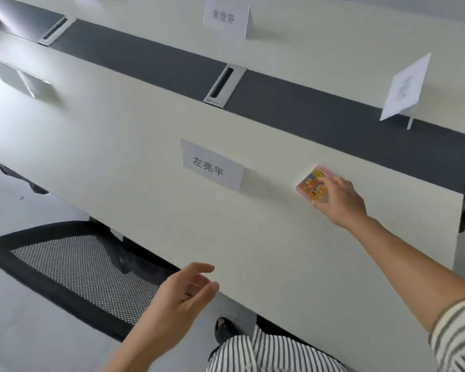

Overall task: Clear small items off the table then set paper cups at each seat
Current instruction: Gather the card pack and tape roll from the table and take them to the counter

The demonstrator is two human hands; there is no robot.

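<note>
White desk [124, 124] with a dark strip down the middle fills the room. On its near right part lies a small pad [310, 183], pink at the edges, with orange and yellow cartoon pictures. Its long side runs from near to far. Right hand [338, 200] grips its right edge. Left hand [183, 296] hangs loose, fingers apart, holding nothing.

Right hand [338, 200] reaches across the white counter [118, 146], fingers [330, 182] on a small colourful pad [310, 185] right of a name card [212, 165]. Left hand [177, 302] hovers loosely curled at the near edge, above a mesh chair [78, 269].
</note>
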